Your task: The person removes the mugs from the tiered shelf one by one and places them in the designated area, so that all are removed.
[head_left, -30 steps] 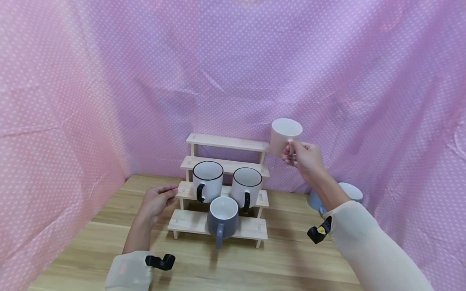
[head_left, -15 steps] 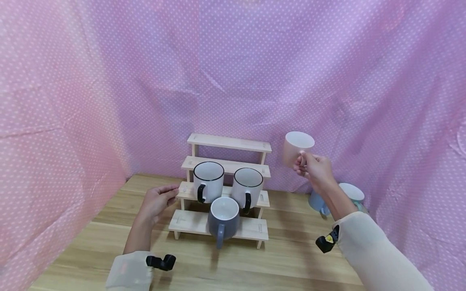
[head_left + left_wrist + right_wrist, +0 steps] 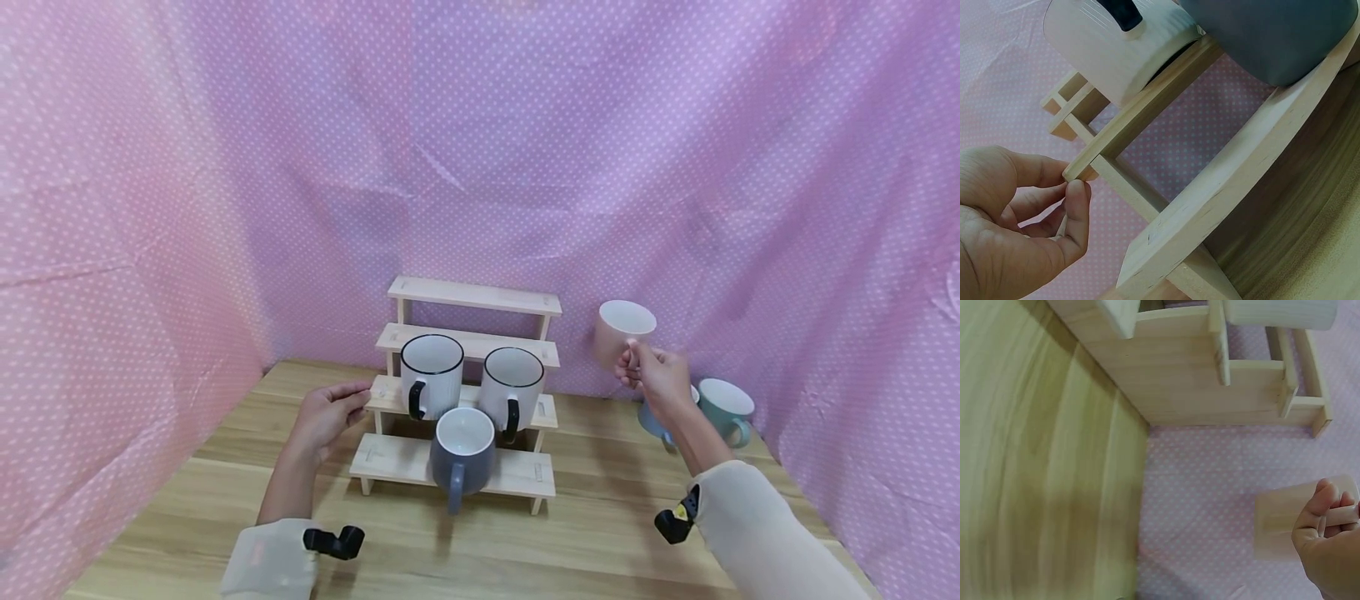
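Note:
My right hand (image 3: 658, 379) grips a pale pink mug (image 3: 617, 333) by its handle, holding it upright in the air to the right of a stepped wooden rack (image 3: 390, 458). At the rack's left side, my left hand (image 3: 327, 419) pinches the end of the second step from the bottom between thumb and fingers. That step carries two white mugs with black rims and black handles, one left (image 3: 432, 375) and one right (image 3: 512, 387). On the lowest step stands a dark grey mug (image 3: 462, 454), its handle facing me. The upper two steps hold no mugs.
Behind my right wrist, a blue mug (image 3: 651, 418) and a green mug (image 3: 727, 408) stand on the wooden table (image 3: 585, 533). The blue one is partly hidden by the hand. A pink dotted cloth (image 3: 480, 167) hangs behind and at both sides.
My right hand has carried the pink mug down and to the right, away from the rack's top. The green mug has come into fuller view. My left hand keeps its place on the step.

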A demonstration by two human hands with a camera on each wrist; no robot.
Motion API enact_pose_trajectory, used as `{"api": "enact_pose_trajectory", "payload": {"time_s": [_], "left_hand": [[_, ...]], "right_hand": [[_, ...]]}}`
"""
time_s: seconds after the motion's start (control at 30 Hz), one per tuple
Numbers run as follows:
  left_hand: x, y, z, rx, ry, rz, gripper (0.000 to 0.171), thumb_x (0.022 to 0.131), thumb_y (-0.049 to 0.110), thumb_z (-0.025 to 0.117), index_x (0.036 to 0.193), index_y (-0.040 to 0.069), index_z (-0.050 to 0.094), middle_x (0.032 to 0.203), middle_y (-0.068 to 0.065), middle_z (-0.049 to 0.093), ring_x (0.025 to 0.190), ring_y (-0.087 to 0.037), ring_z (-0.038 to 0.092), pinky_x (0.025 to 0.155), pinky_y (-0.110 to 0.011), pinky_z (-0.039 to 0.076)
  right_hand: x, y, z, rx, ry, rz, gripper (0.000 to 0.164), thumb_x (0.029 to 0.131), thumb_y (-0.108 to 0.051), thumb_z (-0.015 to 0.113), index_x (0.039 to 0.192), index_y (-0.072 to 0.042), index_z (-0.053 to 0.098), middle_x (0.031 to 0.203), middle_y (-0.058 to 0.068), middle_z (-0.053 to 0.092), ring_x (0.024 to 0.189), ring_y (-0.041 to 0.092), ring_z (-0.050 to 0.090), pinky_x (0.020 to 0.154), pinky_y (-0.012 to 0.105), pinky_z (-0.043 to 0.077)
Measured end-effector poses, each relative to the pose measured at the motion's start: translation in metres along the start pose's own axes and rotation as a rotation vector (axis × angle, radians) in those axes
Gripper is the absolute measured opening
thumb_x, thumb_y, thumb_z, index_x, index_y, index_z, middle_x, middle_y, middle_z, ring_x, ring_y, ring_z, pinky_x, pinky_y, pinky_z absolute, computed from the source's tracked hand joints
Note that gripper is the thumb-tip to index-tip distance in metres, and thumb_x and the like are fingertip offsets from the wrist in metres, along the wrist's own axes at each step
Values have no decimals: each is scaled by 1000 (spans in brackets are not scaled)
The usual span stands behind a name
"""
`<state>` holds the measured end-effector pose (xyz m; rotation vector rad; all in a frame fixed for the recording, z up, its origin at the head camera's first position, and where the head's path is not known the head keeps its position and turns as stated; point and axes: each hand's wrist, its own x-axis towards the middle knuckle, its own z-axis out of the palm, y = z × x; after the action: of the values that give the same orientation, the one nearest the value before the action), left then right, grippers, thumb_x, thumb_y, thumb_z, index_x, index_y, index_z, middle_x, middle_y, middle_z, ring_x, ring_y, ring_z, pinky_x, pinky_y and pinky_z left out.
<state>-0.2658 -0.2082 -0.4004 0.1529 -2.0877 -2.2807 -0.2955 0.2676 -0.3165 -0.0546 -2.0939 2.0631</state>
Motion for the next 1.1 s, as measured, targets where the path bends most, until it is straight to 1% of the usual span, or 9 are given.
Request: {"api": "enact_pose_trajectory", "payload": {"time_s": [0.13,0.33,0.43,0.53,0.77,0.97,1.1], "left_hand": [[0,-1,0,5,3,-6,37,100,5,66,132,-13,59,101,2,67,84,-4,62,78,-17,58],[0,1,0,3,-4,2,39,101,5,65,134,-14,57,101,3,67,84,-3,62,78,-16,58],[0,2,1,9,-10,3,38,101,6,64,134,-14,57,103,2,67,85,-4,62,79,-17,58],[0,2,1,21,-10,-4,37,101,6,64,133,-13,58,105,0,66,86,-4,62,80,-17,58],[0,4,2,18,-6,2,38,101,5,64,134,-13,57,106,-1,65,86,-4,61,78,-17,57],[0,4,1,14,-2,-12,40,101,6,64,136,-13,56,106,-1,66,86,-3,61,79,-17,57],[0,3,1,13,3,-13,40,101,5,64,135,-13,56,104,0,66,85,-3,61,79,-17,58]], "right_hand": [[0,10,-4,-26,21,10,35,107,-25,55,88,4,63,77,1,63,66,10,65,63,19,58],[2,28,-8,-28,54,45,35,107,-26,55,85,0,64,75,0,64,66,10,63,62,20,57],[2,39,-11,-47,75,66,35,107,-26,54,85,0,63,74,0,64,66,9,63,63,20,57],[3,50,-15,-58,91,69,35,107,-26,53,86,1,62,74,0,64,65,9,63,62,20,57],[4,74,-21,-77,92,62,38,108,-27,54,89,4,63,78,0,62,65,9,64,63,20,59],[3,87,-23,-65,84,100,38,108,-27,54,97,9,63,80,1,62,67,9,64,63,21,58],[2,95,-24,-52,94,121,37,108,-25,54,99,9,63,81,2,62,67,10,65,63,21,59]]}}
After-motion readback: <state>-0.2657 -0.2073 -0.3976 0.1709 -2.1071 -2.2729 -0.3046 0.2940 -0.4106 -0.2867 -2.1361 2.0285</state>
